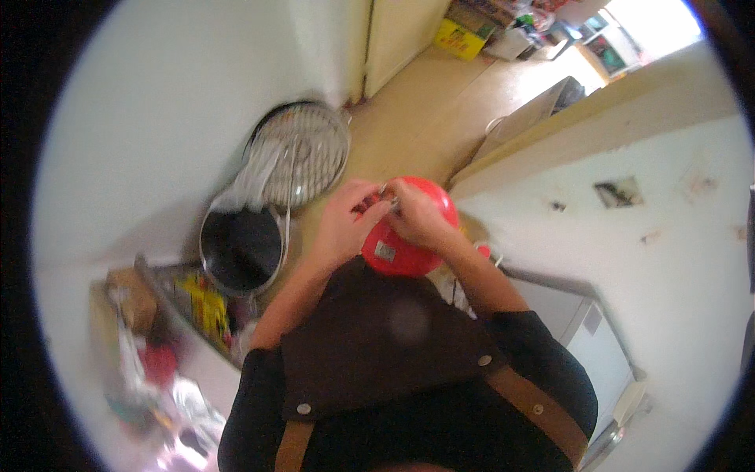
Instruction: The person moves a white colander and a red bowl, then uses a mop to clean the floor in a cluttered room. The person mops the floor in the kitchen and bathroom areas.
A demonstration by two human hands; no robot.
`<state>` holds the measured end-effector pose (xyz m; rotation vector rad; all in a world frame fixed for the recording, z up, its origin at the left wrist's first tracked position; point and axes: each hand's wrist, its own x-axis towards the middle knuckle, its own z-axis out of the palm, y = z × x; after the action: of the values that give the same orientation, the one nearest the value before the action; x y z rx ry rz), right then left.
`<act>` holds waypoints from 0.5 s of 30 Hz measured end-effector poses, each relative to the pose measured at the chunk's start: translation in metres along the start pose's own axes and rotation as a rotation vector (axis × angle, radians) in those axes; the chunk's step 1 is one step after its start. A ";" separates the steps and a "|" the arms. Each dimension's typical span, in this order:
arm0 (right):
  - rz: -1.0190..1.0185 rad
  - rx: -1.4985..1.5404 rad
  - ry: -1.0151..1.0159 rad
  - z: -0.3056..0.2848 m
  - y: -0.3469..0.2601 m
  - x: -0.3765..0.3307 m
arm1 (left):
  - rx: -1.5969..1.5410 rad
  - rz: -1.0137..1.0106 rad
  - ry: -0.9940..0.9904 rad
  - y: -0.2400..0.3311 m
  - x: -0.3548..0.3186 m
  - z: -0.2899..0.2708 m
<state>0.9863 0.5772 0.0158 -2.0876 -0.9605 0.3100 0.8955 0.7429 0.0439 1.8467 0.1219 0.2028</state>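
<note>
Both hands, left hand [344, 224] and right hand [415, 211], pinch a small dark item above the red round container [405, 252]; fingers narrow. Judged: fitting step; next needs steady alignment.

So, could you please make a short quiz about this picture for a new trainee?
1. True or false: both hands are on the red round object.
2. What hangs on the wall to the person's left, above the dark pan?
A. a round wire rack
B. a towel
C. a clock
3. Fill in: the person wears a dark brown ____ with tan straps.

Key
1. True: the left hand and the right hand meet at its top, pinching something small there.
2. A, the round wire rack.
3. apron.
</note>
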 end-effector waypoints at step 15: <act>0.104 0.169 0.264 -0.234 0.239 0.334 | -0.219 0.303 -0.010 -0.024 0.530 0.105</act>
<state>1.4581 0.5930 0.0218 -1.9675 -0.6477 0.1565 1.4357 0.7503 0.0323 1.6401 -0.1820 0.4018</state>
